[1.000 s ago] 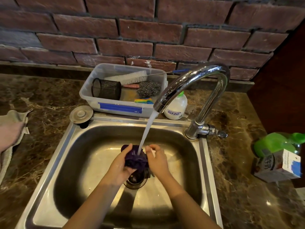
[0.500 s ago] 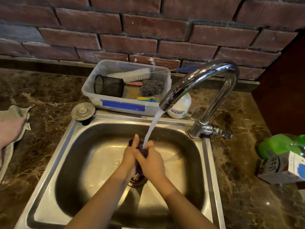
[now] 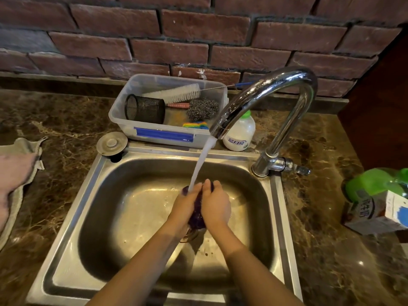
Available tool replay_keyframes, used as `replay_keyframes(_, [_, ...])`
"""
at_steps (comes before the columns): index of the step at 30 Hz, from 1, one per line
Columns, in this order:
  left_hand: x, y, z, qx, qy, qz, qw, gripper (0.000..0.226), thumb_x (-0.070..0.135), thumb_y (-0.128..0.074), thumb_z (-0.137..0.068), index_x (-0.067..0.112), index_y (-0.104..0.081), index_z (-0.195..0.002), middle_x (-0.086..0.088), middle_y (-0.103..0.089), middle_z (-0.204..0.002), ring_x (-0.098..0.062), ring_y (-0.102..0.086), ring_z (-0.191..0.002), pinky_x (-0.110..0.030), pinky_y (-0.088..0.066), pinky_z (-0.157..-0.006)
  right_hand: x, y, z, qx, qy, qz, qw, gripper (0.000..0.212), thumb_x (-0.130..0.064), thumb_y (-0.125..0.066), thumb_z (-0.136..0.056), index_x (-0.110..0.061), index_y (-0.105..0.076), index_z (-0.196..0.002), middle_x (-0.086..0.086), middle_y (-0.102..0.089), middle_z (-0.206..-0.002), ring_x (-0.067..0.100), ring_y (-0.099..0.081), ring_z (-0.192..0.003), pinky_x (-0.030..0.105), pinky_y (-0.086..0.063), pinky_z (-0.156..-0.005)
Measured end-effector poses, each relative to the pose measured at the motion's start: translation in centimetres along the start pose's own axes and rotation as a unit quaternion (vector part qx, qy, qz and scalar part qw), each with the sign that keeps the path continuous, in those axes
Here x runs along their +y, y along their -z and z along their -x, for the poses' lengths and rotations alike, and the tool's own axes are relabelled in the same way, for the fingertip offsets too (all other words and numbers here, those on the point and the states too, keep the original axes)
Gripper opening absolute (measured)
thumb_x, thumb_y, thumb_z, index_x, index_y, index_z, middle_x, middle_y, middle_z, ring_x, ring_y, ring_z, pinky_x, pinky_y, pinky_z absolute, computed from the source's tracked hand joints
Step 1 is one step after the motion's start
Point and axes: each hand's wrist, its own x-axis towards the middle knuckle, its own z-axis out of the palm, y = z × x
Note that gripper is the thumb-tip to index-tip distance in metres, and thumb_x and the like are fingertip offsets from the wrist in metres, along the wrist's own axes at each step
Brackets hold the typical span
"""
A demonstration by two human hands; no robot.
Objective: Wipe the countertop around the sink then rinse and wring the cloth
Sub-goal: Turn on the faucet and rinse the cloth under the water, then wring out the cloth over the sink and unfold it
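Observation:
A dark purple cloth (image 3: 197, 212) is squeezed between my two hands over the drain of the steel sink (image 3: 132, 217). My left hand (image 3: 184, 205) presses it from the left and my right hand (image 3: 215, 205) wraps it from the right, fingertips meeting at the top. Water runs from the chrome tap (image 3: 265, 93) onto the cloth and my fingers. Most of the cloth is hidden by my palms. Brown marble countertop (image 3: 66, 133) surrounds the sink.
Behind the sink stands a clear plastic bin (image 3: 123, 115) with a mesh cup, brush and steel scourer, beside a white soap bottle (image 3: 239, 134). A drain plug (image 3: 112, 142) lies at the sink's back left corner. A grey-pink towel (image 3: 17, 173) lies left; a green bottle (image 3: 371, 182) and carton (image 3: 375, 213) right.
My hands went from holding the cloth open-faced under the stream to pressing together around it; the cloth is now bunched vertically between my palms. Water keeps running.

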Motion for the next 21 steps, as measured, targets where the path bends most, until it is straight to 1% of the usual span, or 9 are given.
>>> replay_keyframes(2, [0.5,0.0,0.2,0.019,-0.009,-0.026,0.999,0.029,0.031,-0.063,-0.086,0.012,-0.064,-0.107,-0.014,-0.072,-0.099,-0.026,-0.068,-0.094,-0.041,-0.055,-0.086,0.6,0.2,-1.2,-0.038,-0.021,-0.002,0.999,0.029,-0.041,-0.033,-0.098,-0.019,-0.051,-0.089,-0.001,-0.06,-0.079,0.023,-0.061,-0.083,0.033,-0.046,-0.068])
replay_keyframes(4, [1.0,0.3,0.3,0.018,-0.007,-0.058,0.998,0.027,0.029,-0.067,-0.083,0.01,-0.064,-0.102,-0.017,-0.069,-0.102,-0.028,-0.067,-0.097,-0.044,-0.052,-0.092,1.7,0.6,-1.7,-0.073,-0.023,0.02,0.997,0.035,-0.042,-0.033,-0.098,-0.016,-0.057,-0.1,0.007,-0.066,-0.093,0.026,-0.063,-0.09,0.036,-0.049,-0.075])
replay_keyframes(8, [1.2,0.9,0.5,0.01,-0.018,-0.06,0.998,0.012,0.021,-0.067,-0.083,0.012,-0.06,-0.088,-0.013,-0.064,-0.084,-0.024,-0.065,-0.082,-0.033,-0.053,-0.075,4.5,3.4,-1.9,-0.112,0.008,0.077,0.991,0.038,-0.04,-0.039,-0.097,-0.01,-0.057,-0.112,0.014,-0.066,-0.108,0.03,-0.061,-0.102,0.034,-0.048,-0.084])
replay_keyframes(10, [1.2,1.2,0.6,0.01,-0.019,-0.07,0.997,0.02,0.025,-0.065,-0.084,0.01,-0.061,-0.096,-0.014,-0.064,-0.089,-0.026,-0.064,-0.086,-0.035,-0.052,-0.079,5.8,5.9,-1.6,-0.073,0.025,0.039,0.996,0.039,-0.035,-0.044,-0.096,-0.007,-0.052,-0.122,0.012,-0.063,-0.112,0.028,-0.058,-0.107,0.026,-0.044,-0.082])
replay_keyframes(12, [1.2,1.4,0.8,0.018,-0.01,-0.085,0.996,0.031,0.03,-0.065,-0.084,0.009,-0.061,-0.104,-0.018,-0.065,-0.1,-0.029,-0.063,-0.097,-0.039,-0.05,-0.089,6.3,8.9,-1.3,0.02,0.021,-0.01,1.0,0.035,-0.029,-0.046,-0.096,-0.004,-0.053,-0.119,0.008,-0.063,-0.097,0.024,-0.06,-0.095,0.014,-0.037,-0.064])
replay_keyframes(13, [1.2,1.5,0.9,0.019,-0.009,-0.085,0.996,0.033,0.031,-0.065,-0.083,0.008,-0.061,-0.107,-0.019,-0.065,-0.103,-0.03,-0.062,-0.098,-0.039,-0.05,-0.088,6.3,10.4,-1.5,0.076,0.01,-0.024,0.997,0.033,-0.026,-0.046,-0.096,-0.002,-0.054,-0.117,0.007,-0.061,-0.09,0.025,-0.06,-0.089,0.016,-0.031,-0.06])
replay_keyframes(16, [1.5,1.5,1.4,0.02,-0.009,-0.071,0.997,0.037,0.028,-0.067,-0.083,0.005,-0.06,-0.11,-0.02,-0.066,-0.103,-0.03,-0.064,-0.098,-0.036,-0.051,-0.084,5.9,14.3,-2.7,0.186,-0.035,-0.052,0.981,0.044,-0.022,-0.044,-0.097,0.005,-0.042,-0.131,0.0,-0.054,-0.072,0.029,-0.059,-0.091,0.027,-0.034,-0.072])
replay_keyframes(18, [1.8,1.6,1.9,0.016,-0.015,-0.075,0.997,0.039,0.027,-0.069,-0.081,0.004,-0.061,-0.111,-0.02,-0.067,-0.104,-0.03,-0.064,-0.098,-0.038,-0.05,-0.088,5.5,15.9,-3.8,0.195,-0.047,-0.064,0.978,0.049,-0.022,-0.043,-0.097,0.004,-0.034,-0.138,0.005,-0.059,-0.077,0.029,-0.059,-0.096,0.033,-0.04,-0.082])
replay_keyframes(21, [2.3,1.8,2.8,-0.004,-0.034,-0.107,0.994,0.04,0.029,-0.07,-0.079,0.006,-0.061,-0.111,-0.018,-0.067,-0.104,-0.029,-0.064,-0.098,-0.042,-0.05,-0.091,5.0,16.6,-4.8,0.175,-0.02,-0.07,0.982,0.024,-0.015,-0.045,-0.095,0.002,-0.059,-0.106,0.017,-0.063,-0.091,0.029,-0.06,-0.088,0.038,-0.046,-0.085])
